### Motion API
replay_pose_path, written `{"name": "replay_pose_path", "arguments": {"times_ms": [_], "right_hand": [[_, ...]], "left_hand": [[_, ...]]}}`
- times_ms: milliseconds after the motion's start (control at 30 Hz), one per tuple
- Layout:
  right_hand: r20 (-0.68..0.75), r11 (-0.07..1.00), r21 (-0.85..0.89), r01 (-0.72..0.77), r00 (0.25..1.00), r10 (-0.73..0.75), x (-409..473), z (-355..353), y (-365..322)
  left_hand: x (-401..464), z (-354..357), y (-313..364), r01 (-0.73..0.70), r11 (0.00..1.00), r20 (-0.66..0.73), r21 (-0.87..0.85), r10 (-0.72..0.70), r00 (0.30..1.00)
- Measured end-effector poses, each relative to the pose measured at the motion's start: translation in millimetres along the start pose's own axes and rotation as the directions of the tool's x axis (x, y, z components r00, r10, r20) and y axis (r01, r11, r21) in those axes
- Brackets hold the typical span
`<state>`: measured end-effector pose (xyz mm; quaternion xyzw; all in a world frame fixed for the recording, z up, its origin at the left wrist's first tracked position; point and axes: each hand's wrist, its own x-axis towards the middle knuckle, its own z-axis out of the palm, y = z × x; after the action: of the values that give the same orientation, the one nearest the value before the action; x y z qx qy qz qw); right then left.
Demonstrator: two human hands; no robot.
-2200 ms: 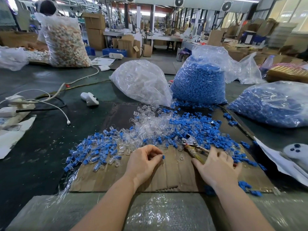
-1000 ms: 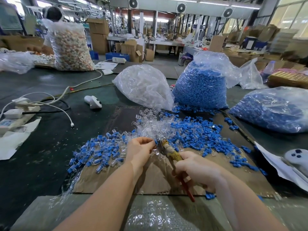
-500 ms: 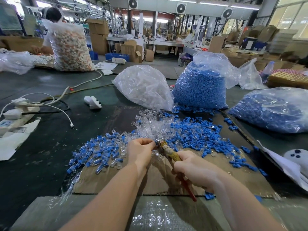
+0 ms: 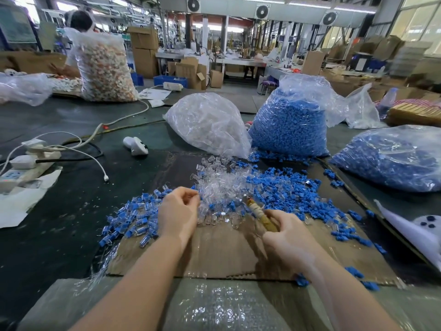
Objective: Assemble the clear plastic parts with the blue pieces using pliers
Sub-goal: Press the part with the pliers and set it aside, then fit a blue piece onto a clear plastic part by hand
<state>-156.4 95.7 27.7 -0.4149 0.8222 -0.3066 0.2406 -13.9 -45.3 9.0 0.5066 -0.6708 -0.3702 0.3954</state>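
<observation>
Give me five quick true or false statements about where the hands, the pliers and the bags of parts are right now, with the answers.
1. The right hand grips the pliers. True.
2. The left hand lies flat on the cardboard. False: its fingers are curled at the edge of the loose clear parts.
3. The bag of clear parts sits left of the tall bag of blue pieces. True.
4. The pliers' handles are green. False: they look yellowish.
5. Loose blue pieces lie scattered on the cardboard. True.
</observation>
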Motion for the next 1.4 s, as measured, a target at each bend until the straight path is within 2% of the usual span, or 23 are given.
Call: {"name": "replay_pose_path", "arguments": {"times_ms": [67, 167, 267, 400, 500, 567, 700, 767, 833, 900, 967, 1100, 1233, 1400], "right_hand": [[-0.112, 0.972, -0.224, -0.066, 0.993, 0.042, 5, -5, 13], [-0.21, 0.921, -0.355, -0.157, 0.974, 0.085, 8, -10, 27], [-0.243, 0.892, -0.409, -0.193, 0.965, 0.097, 10, -13, 40], [-0.28, 0.866, -0.458, -0.199, 0.957, 0.071, 12, -13, 51], [-0.316, 0.847, -0.496, -0.191, 0.948, 0.028, 11, -12, 55], [-0.331, 0.828, -0.529, -0.189, 0.944, 0.003, 10, -11, 58], [-0.34, 0.814, -0.545, -0.2, 0.94, 0.003, 10, -9, 62], [-0.329, 0.817, -0.532, -0.22, 0.944, 0.039, 11, -10, 62], [-0.327, 0.822, -0.511, -0.254, 0.941, 0.087, 11, -10, 57], [-0.358, 0.812, -0.524, -0.258, 0.932, 0.066, 11, -8, 50], [-0.384, 0.795, -0.573, -0.2, 0.922, -0.045, 10, -3, 42], [-0.337, 0.807, -0.589, -0.029, 0.917, -0.213, 16, 15, 24], [-0.347, 0.804, -0.594, -0.023, 0.909, -0.23, 32, 31, 15], [-0.386, 0.776, -0.621, -0.109, 0.905, -0.181, 48, 41, 8]], "left_hand": [[10, -19, -11, -0.057, 0.966, -0.103, 0.251, 0.085, 0.991], [22, -41, -28, -0.046, 0.858, -0.168, 0.512, 0.152, 0.974], [27, -52, -41, -0.026, 0.768, -0.144, 0.64, 0.153, 0.978], [28, -50, -45, 0.009, 0.715, -0.129, 0.699, 0.113, 0.985], [24, -39, -39, -0.01, 0.755, -0.146, 0.656, 0.139, 0.98], [18, -28, -34, -0.098, 0.818, -0.125, 0.567, 0.203, 0.971], [-1, 1, -22, -0.33, 0.898, 0.048, 0.291, 0.33, 0.943], [-11, 16, -18, -0.397, 0.895, 0.152, 0.205, 0.371, 0.916], [-20, 30, -17, -0.457, 0.868, 0.231, 0.197, 0.411, 0.882], [-27, 43, -18, -0.503, 0.839, 0.286, 0.208, 0.44, 0.851], [-31, 52, -21, -0.524, 0.816, 0.339, 0.245, 0.435, 0.834], [-33, 57, -27, -0.518, 0.805, 0.392, 0.288, 0.395, 0.831], [-34, 54, -27, -0.52, 0.827, 0.36, 0.213, 0.429, 0.828], [-34, 50, -28, -0.513, 0.843, 0.329, 0.164, 0.443, 0.834]]}}
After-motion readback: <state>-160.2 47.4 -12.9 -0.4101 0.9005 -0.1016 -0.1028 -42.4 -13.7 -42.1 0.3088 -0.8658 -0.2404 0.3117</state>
